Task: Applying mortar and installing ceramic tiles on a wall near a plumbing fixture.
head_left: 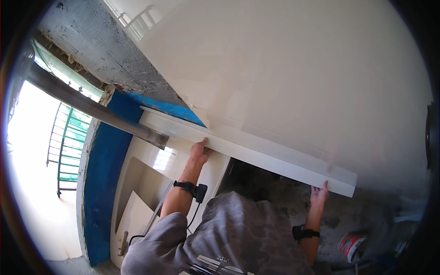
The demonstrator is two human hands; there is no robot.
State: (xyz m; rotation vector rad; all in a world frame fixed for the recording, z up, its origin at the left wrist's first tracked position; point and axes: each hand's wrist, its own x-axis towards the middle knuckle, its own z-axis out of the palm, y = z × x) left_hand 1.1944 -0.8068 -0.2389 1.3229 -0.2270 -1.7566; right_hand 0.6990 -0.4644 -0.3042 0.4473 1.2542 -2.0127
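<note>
A long white strip [275,162] runs from the blue-edged corner at the left down to the right, along the foot of a large glossy cream panel [293,68]. Near the strip's left part, my left hand [200,151] grips its edge, thumb uppermost. Close to the strip's right end, my right hand [319,193] holds the lower edge, thumb up against its face. The undersides of the fingers are partly hidden on both hands. Below the left part lies a glossy cream surface [213,172] with a rectangular recess.
A grey pipe [96,103] slants across at the left, its end by the cream surface. Blue-painted wall [105,183] borders a bright opening with a green railing [68,146]. A dark gap [256,178] opens under the strip. A red and white bucket [352,246] stands lower right.
</note>
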